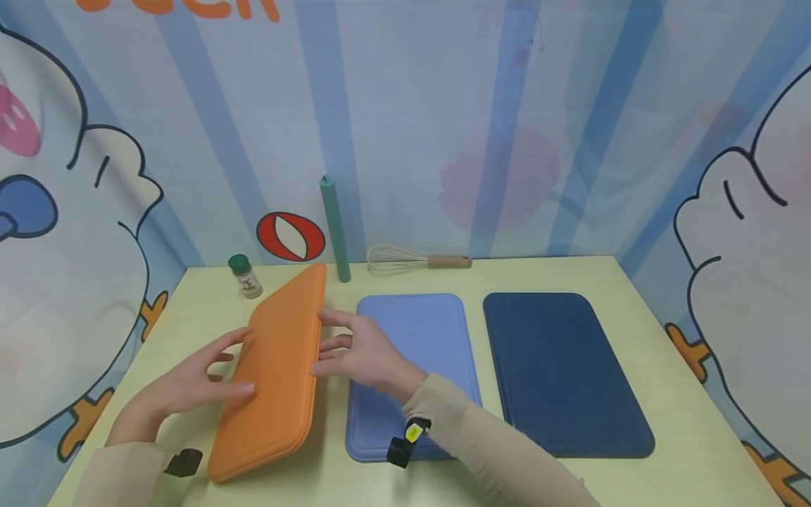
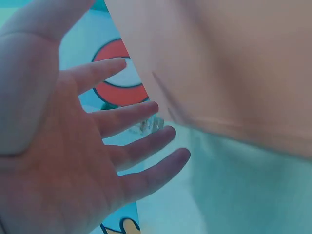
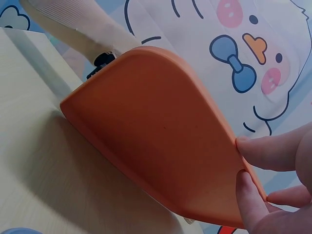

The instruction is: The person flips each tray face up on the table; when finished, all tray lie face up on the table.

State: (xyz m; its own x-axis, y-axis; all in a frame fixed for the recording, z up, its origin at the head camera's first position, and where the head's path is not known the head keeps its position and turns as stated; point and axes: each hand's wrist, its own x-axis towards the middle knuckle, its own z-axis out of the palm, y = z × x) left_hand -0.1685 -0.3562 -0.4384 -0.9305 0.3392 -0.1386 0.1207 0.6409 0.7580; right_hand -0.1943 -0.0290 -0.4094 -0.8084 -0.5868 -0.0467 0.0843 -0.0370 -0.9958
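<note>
An orange cutting board [image 1: 272,373] stands tilted on the left of the table, its right long edge raised. My right hand [image 1: 364,352] holds that raised edge, and the right wrist view shows fingers on both sides of the orange board's rim [image 3: 219,117]. On the board's left, my left hand [image 1: 184,384] has its thumb and fingers spread, their tips overlapping the board's face in the head view. Seen from the left wrist, the left hand's fingers [image 2: 141,180] are extended and apart, beside the pale-looking board [image 2: 234,63].
A light blue board [image 1: 412,331] lies under my right forearm, with a dark blue board [image 1: 564,373] to its right. Along the back are a green-capped spice jar [image 1: 246,276], a green stick [image 1: 336,229] leaning on the backdrop, and a whisk [image 1: 418,260].
</note>
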